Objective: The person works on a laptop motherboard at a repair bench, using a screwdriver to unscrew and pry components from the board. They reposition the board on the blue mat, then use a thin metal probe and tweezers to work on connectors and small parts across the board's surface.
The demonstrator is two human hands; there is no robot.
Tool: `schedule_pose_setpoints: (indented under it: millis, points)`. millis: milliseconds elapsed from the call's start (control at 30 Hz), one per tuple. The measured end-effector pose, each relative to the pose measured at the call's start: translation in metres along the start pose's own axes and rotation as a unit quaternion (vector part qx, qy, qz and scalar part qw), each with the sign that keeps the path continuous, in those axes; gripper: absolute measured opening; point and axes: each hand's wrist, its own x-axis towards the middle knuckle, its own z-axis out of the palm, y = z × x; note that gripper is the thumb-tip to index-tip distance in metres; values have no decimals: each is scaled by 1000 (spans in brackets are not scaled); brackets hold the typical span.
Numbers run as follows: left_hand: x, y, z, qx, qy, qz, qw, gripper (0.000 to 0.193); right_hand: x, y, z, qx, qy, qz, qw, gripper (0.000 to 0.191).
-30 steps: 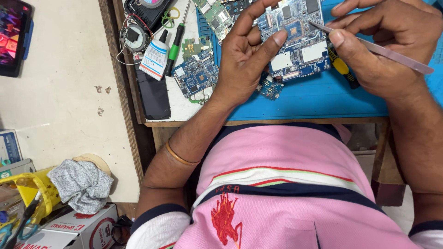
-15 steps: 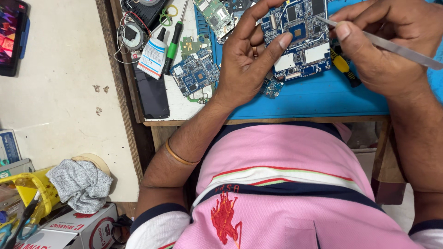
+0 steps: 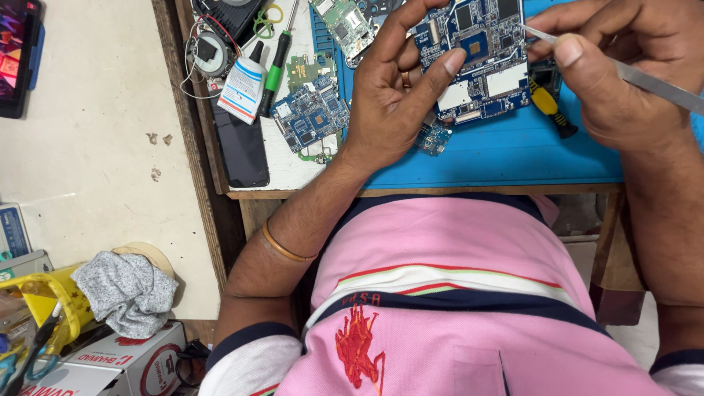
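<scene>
Surface (image 3: pixel 469 158), blue mat, top of frame. Left hand (image 3: pixel 392 103) closed around blue circuit board (image 3: pixel 475 59), top centre. Right hand (image 3: pixel 612 70) pinching metal tweezers (image 3: pixel 645 79), tips on board.

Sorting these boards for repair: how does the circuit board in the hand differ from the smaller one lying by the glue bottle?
The held circuit board is larger and gripped off the mat by the left hand; the small circuit board lies flat on the white table, untouched. The held circuit board has tweezers from the right hand touching its edge; nothing meets the small circuit board. Both are blue with chips.
</scene>
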Motion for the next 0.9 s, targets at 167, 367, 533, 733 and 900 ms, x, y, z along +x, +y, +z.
schedule_pose_setpoints:
  millis: [167,367,533,733,900]
  points:
    - [-1,0,0,21,7,-6,1000,45,-1,4,-2,-5,-7,-9,1000,20]
    - [-3,-3,-2,55,9,-2,998,43,-3,2,1,-26,2,25,999,19]
    - [-2,-3,-2,48,3,-5,999,44,-3,-3,2,-20,17,74,997,15]
    - [-3,1,2,70,5,-1,998,44,-1,-5,5,74,49,47,995,16]
    - [-4,8,4,119,23,10,993,43,1,-8,1,80,49,45,995,16]
